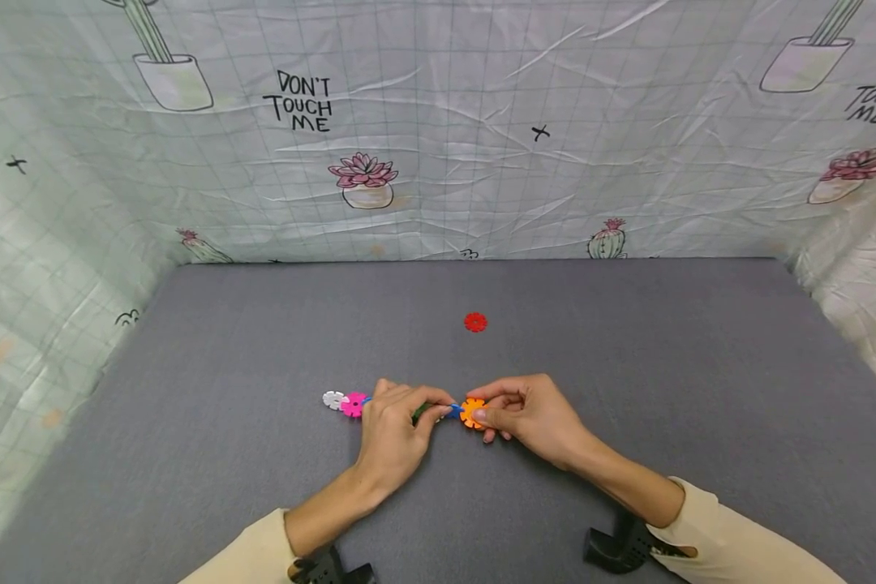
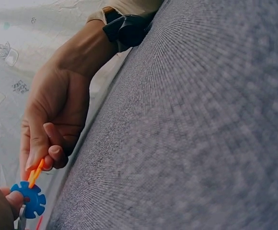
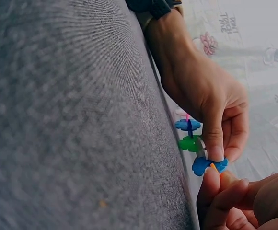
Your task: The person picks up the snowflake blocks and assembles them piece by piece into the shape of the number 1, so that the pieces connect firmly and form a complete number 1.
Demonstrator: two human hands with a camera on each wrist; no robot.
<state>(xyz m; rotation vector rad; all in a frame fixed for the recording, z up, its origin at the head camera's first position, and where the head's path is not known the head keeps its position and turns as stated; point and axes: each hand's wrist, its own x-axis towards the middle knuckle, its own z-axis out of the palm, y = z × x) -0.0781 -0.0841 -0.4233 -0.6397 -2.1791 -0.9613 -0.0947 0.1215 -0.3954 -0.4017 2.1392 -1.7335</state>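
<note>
A chain of notched plastic discs lies across the middle of the table, partly hidden by my left hand (image 1: 394,430). A white disc (image 1: 332,400) and a pink disc (image 1: 354,404) stick out past that hand on the left. In the right wrist view a green disc (image 3: 190,143) shows further along the chain. My left thumb and fingertips pinch a blue disc (image 2: 35,205) near the chain's right end. An orange disc (image 1: 472,414), held between the thumb and index finger of my right hand (image 1: 536,418), meets the blue disc edge-on at an angle.
A loose red disc (image 1: 475,322) lies flat on the grey table (image 1: 628,349), beyond the hands. A printed cloth (image 1: 453,97) hangs behind the table and along its sides. Dark wrist cameras (image 1: 620,547) sit below both forearms.
</note>
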